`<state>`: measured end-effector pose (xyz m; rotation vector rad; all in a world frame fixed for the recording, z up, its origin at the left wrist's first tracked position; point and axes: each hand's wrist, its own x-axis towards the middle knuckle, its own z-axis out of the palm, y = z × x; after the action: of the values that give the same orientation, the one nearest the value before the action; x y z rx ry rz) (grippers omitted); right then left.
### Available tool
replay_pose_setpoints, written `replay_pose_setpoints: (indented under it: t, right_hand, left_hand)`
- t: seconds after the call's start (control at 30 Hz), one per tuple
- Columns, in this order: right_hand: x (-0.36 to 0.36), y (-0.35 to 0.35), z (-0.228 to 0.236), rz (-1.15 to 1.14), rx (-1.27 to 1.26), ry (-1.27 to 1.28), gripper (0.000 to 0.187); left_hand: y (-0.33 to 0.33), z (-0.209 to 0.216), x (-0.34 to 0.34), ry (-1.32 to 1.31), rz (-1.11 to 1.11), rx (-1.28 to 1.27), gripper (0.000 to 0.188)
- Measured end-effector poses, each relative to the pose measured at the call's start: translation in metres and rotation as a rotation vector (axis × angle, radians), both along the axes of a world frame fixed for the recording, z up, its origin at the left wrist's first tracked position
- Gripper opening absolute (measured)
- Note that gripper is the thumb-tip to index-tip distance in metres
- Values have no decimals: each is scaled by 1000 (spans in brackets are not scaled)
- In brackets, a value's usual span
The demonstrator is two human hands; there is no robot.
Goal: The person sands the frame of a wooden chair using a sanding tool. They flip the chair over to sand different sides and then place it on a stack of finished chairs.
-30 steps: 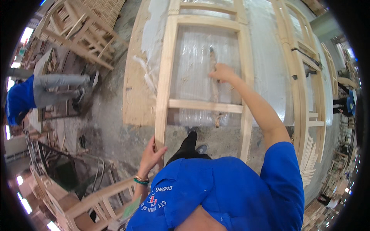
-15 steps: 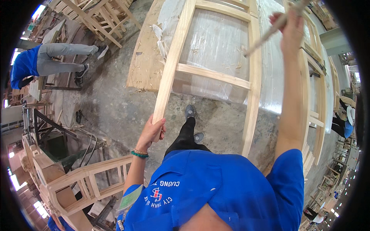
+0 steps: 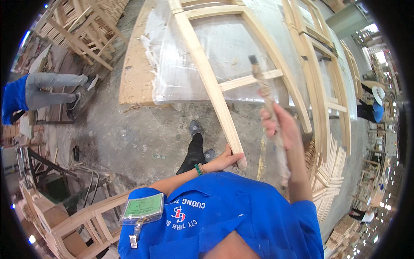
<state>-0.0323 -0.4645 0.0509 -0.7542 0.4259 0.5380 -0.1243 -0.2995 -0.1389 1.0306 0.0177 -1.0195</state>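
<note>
A pale wooden chair-like frame [image 3: 207,75] with two long legs and a cross rail lies before me, its near ends reaching toward my body. My left hand [image 3: 224,159] wraps round the near end of its left leg. Over the right side of the frame, my right hand [image 3: 282,125] grips a long stick [image 3: 259,74] wrapped in pale material, with a dark tip pointing away from me. The stick is blurred, and its exact kind cannot be made out. It passes in front of the cross rail; whether it touches the wood is unclear.
Plastic sheeting [image 3: 166,82] covers the worktable, with a bare board edge [image 3: 131,82] at left. More wooden frames [image 3: 317,86] stand close on the right, above stacked slats [image 3: 330,168]. Co-workers [image 3: 43,93] are at far left and right. A wooden assembly [image 3: 82,216] sits lower left.
The frame has swung, its near left end moving right with my left hand. My right hand has come down nearer my body, and the stick now points away from me.
</note>
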Motion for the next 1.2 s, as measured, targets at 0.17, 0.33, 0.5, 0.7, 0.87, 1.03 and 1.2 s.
replay_pose_setpoints:
  t: [0.17,0.33,0.5,0.7,0.87,1.03,1.2]
  right_hand:
    - [-49,-11,-52,160,458,94,39]
    - [-47,5,-52,115,505,111,39]
    - [-37,34,-57,132,481,-55,47]
    - [33,124,-10,-212,26,373,58]
    - [6,111,-66,137,648,23,60]
    - [44,145,-33,-143,279,344,58]
    - [75,150,-23,94,-397,-217,49]
  left_hand:
    - [-19,8,26,-160,171,22,61]
    - [-5,-3,103,-193,452,97,41]
    - [23,2,180,-137,441,41,38]
    - [46,-26,200,32,386,-24,37]
    - [37,-12,199,8,341,-1,36]
    - [47,-45,207,83,337,34,40]
    - [47,-32,209,-87,342,-35,42]
